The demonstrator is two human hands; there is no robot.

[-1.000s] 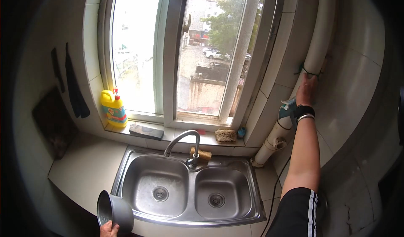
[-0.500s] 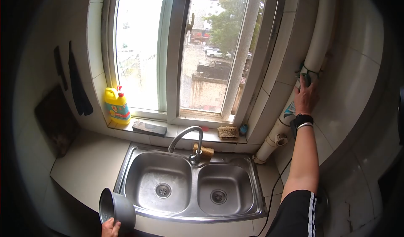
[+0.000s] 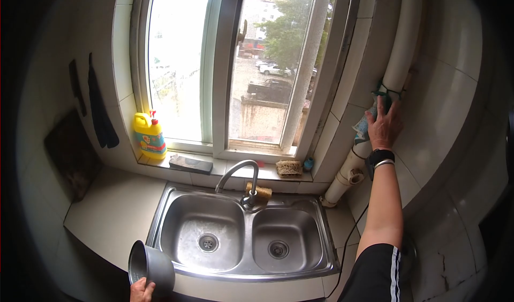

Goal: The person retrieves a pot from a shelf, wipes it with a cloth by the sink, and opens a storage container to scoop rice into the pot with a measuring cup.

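My left hand (image 3: 141,291) grips the rim of a grey metal pot (image 3: 159,270), which is tilted with its mouth to the left, at the near left corner of the sink. Up on the right, my right hand (image 3: 384,126) is raised against the white pipe (image 3: 399,61), fingers stretched and apart, its thumb hidden. Beside and behind those fingers hangs a blue-and-white cloth (image 3: 362,126), at a green tie (image 3: 390,89) wound round the pipe. Whether the fingers pinch the cloth is not visible.
A steel double sink (image 3: 247,248) with a curved faucet (image 3: 238,168) lies below the window. A sponge (image 3: 261,191) sits behind the faucet. On the sill stand a yellow jug (image 3: 151,136), a sharpening stone (image 3: 190,164), another sponge (image 3: 289,167) and a small blue bottle (image 3: 309,164).
My right hand has shifted slightly down and left at the pipe. More of the cloth now shows to its left. The pot in my left hand has barely moved.
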